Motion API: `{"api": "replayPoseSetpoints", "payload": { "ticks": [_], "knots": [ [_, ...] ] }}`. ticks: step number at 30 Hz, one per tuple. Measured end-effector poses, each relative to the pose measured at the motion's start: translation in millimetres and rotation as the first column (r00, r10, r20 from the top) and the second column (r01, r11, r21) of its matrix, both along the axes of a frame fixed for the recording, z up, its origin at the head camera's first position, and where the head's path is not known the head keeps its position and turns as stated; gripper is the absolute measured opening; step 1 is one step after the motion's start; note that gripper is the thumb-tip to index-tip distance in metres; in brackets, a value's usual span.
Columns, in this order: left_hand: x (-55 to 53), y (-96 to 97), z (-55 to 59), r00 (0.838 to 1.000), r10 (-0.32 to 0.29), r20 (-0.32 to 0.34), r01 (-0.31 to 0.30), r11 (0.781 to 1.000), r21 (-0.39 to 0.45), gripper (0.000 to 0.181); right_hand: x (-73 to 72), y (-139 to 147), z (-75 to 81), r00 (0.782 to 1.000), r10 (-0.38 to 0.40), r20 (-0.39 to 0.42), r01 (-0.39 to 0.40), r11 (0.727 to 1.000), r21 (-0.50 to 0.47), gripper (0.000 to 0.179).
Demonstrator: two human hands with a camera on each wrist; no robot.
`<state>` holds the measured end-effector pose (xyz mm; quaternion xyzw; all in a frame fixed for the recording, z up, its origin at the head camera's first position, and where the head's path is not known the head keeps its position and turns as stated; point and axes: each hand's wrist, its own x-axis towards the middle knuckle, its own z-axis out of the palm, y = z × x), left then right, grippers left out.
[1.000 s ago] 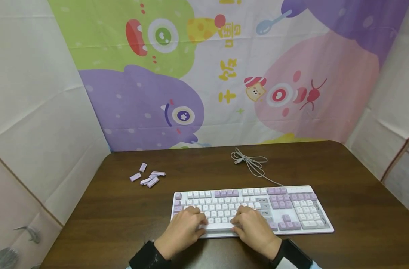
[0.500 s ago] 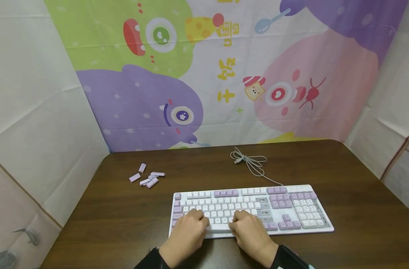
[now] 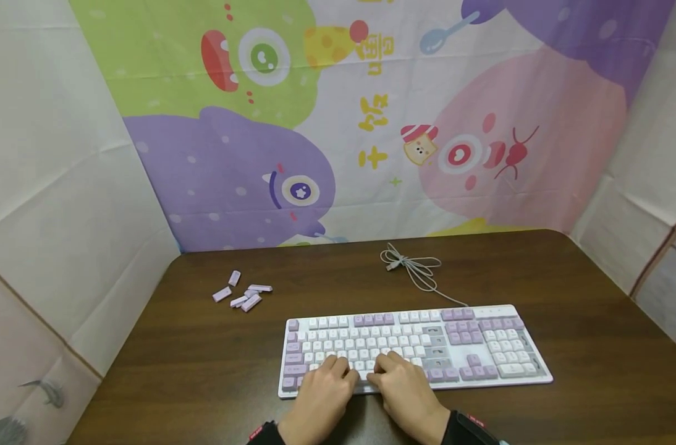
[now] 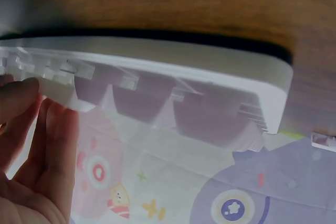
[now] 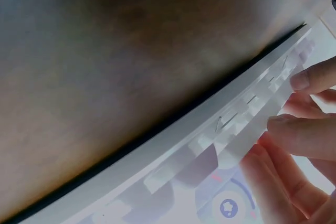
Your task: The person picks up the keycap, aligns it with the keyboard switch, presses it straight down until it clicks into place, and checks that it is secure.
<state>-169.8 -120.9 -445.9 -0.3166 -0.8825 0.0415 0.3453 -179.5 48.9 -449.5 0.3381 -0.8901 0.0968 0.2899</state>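
A white and lilac keyboard point(image 3: 463, 358) lies flat on the brown table in the head view. My left hand point(image 3: 324, 395) and right hand point(image 3: 407, 389) meet at its front edge, a narrow gap between them. Close up in the right wrist view, the long white space bar point(image 5: 247, 140) has the right thumb point(image 5: 299, 132) on its front side and fingers behind it. The left wrist view shows the left hand point(image 4: 39, 150) pinching the bar near its left end, beside the lilac keys point(image 4: 144, 100). Both hands cover most of the bar from above.
Several small lilac keycap-like pieces point(image 3: 251, 303) lie scattered at the back left of the table point(image 3: 193, 358). A tied grey cable point(image 3: 413, 266) runs from the keyboard's back edge. Behind the table hangs a cartoon-printed cloth point(image 3: 371, 204).
Both hands have come closer together along the keyboard's front, the left one moving right and toward me. More lilac keys at the left end now show. The loose pieces stay put.
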Motion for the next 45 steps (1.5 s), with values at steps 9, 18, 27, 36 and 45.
{"api": "replayPoseSetpoints", "payload": {
  "ticks": [9, 18, 27, 36, 45],
  "knots": [
    [-4.9, -4.1, 2.6, 0.998, -0.015, 0.056, 0.012, 0.998, 0.059, 0.015, 1.9, 6.5, 1.3, 0.994, 0.107, 0.009, -0.107, 0.994, 0.007, 0.017],
    [-15.4, -6.9, 9.8, 0.965, -0.044, 0.260, 0.021, 0.996, 0.092, 0.016, -7.3, 12.9, 1.8, 0.995, 0.093, 0.037, -0.093, 0.996, -0.014, 0.022],
    [-2.9, -2.9, 2.0, 0.998, 0.010, 0.060, -0.010, 1.000, 0.004, 0.011, 12.1, 8.3, -4.5, 0.994, 0.094, -0.056, -0.088, 0.990, 0.114, 0.035],
    [12.6, -0.8, -5.2, 1.000, 0.004, 0.012, -0.004, 1.000, -0.020, 0.020, 19.2, 10.2, -12.6, 0.981, 0.125, -0.145, -0.095, 0.975, 0.199, 0.068],
    [-4.4, -1.1, 6.0, 0.990, 0.014, 0.142, -0.024, 0.997, 0.068, 0.011, 16.7, 18.2, -4.4, 0.989, 0.146, 0.021, -0.147, 0.983, 0.110, 0.041]
  ]
}}
